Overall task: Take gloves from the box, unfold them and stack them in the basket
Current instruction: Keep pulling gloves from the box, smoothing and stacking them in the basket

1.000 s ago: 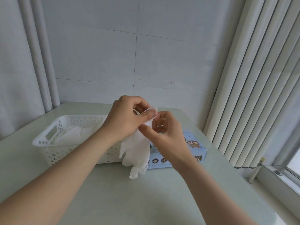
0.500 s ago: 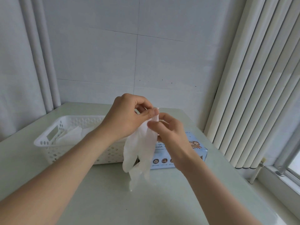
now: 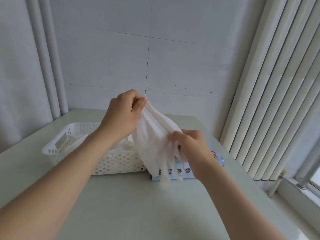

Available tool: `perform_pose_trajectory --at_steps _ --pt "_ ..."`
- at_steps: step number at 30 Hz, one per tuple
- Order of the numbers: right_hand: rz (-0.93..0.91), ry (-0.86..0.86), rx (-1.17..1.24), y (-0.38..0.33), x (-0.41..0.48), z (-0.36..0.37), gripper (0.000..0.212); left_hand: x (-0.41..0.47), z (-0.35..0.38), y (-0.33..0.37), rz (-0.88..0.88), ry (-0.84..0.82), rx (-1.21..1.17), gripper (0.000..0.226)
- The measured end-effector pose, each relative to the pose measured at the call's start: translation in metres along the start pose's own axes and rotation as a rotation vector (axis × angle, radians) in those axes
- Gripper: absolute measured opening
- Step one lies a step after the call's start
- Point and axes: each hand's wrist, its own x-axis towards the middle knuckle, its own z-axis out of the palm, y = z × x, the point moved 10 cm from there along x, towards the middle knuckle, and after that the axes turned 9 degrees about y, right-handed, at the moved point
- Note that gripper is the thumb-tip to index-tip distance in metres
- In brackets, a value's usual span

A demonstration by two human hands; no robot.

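Both forearms come in from the lower corners of the frame over the pale green table [image 3: 138, 205] and meet near the middle. Right of centre and lower, the right hand [image 3: 192, 149] has its fingers curled and pinches the right edge of a white glove [image 3: 152, 139]. Higher and just left of centre, the left hand [image 3: 123, 116] pinches the glove's top end between thumb and forefinger. The glove hangs spread between them in the air, and its finger ends dangle, blurred, toward the table.

Behind it, right of centre, a light blue box [image 3: 217, 159] lies flat on the table close to the right end of a white perforated basket [image 3: 52, 150]. The glove hides whether the two touch. Flat white gloves [image 3: 76, 144] lie inside the basket at centre left.

Farther back stands a grey tiled wall [image 3: 173, 66]. A pale curtain [image 3: 17, 75] hangs along the left edge, and white vertical blinds [image 3: 277, 92] fill the right side.
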Motion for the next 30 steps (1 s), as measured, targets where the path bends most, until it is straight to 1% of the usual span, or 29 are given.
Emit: perform_pose_trajectory --at_steps 1,2,4,6,8,11,13,15,16,18,21,23,24,26,28,30 --pt "0.004 -0.001 0.058 0.0 0.001 0.0 0.044 0.001 -0.003 -0.002 -0.013 0.015 0.004 0.028" --pt "-0.001 -0.004 0.103 0.001 0.003 -0.001 0.041 0.003 -0.005 -0.004 -0.028 0.028 0.009 0.029" --pt "-0.005 -0.016 0.18 0.0 0.004 0.001 0.026 0.006 -0.01 -0.009 -0.058 0.045 0.023 0.029" --pt "-0.003 -0.029 0.232 -0.001 0.008 0.006 0.023 0.007 -0.013 -0.015 -0.083 0.047 0.059 0.029" --pt "0.002 -0.014 0.229 -0.004 0.019 0.013 0.023 0.007 -0.016 -0.02 -0.089 0.035 0.134 0.03" --pt "0.027 0.056 0.163 -0.008 0.039 0.019 0.017 0.004 -0.018 -0.029 -0.094 -0.021 0.285 0.029" --pt "0.048 0.058 0.089 -0.013 0.05 0.029 0.016 0.004 -0.022 -0.044 -0.143 -0.068 0.356 0.024" --pt "0.032 0.039 -0.027 -0.02 0.059 0.041 0.019 0.003 -0.026 -0.065 -0.225 -0.135 0.425 0.013" --pt "0.013 0.026 -0.091 -0.025 0.062 0.048 0.02 0.001 -0.029 -0.076 -0.266 -0.177 0.465 0.015" --pt "-0.038 -0.002 -0.209 -0.036 0.07 0.066 0.016 -0.002 -0.036 -0.101 -0.343 -0.246 0.519 0.031" --pt "-0.079 -0.047 -0.334 -0.043 0.078 0.091 0.008 -0.008 -0.049 -0.139 -0.464 -0.301 0.582 0.032" --pt "-0.108 -0.056 -0.411 -0.04 0.083 0.105 0.01 -0.012 -0.059 -0.16 -0.551 -0.311 0.647 0.049" --pt "-0.158 -0.042 -0.486 -0.041 0.086 0.11 0.011 -0.015 -0.062 -0.168 -0.586 -0.334 0.684 0.057" --pt "-0.269 0.016 -0.619 -0.042 0.09 0.115 0.015 -0.021 -0.064 -0.176 -0.636 -0.373 0.737 0.064" --pt "-0.348 0.093 -0.726 -0.045 0.089 0.116 0.024 -0.022 -0.066 -0.175 -0.622 -0.4 0.815 0.069" --pt "-0.471 0.179 -0.89 -0.055 0.08 0.117 0.038 -0.022 -0.065 -0.169 -0.578 -0.457 0.904 0.076"
